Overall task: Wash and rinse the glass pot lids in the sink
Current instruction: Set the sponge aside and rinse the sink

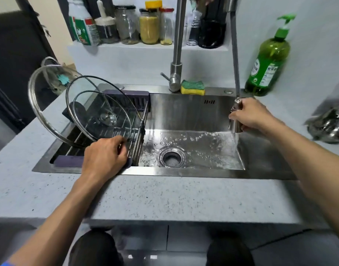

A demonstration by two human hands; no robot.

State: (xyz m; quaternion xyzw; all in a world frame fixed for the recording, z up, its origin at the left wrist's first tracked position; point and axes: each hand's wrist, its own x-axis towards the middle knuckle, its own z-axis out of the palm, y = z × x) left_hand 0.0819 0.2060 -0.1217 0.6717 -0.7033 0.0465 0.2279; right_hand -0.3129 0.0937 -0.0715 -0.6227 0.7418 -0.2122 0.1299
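Sink (184,112); sprayer (234,120) mostly hidden.

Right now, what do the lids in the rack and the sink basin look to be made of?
Lids: clear glass, see-through, with shiny metal rims and a metal knob.
Sink basin: probably stainless steel, brushed grey sheen, wet and reflective at the bottom.

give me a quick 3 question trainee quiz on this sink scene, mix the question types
1. True or false: water is running from the sprayer head held in the right hand.
2. Where do the glass lids stand? A) in the rack over the sink's left side B) flat on the sink floor C) on the counter by the green soap bottle
3. Fill in: the yellow and green ____ lies beside the faucet base.

Key: 1 true; 2 A; 3 sponge
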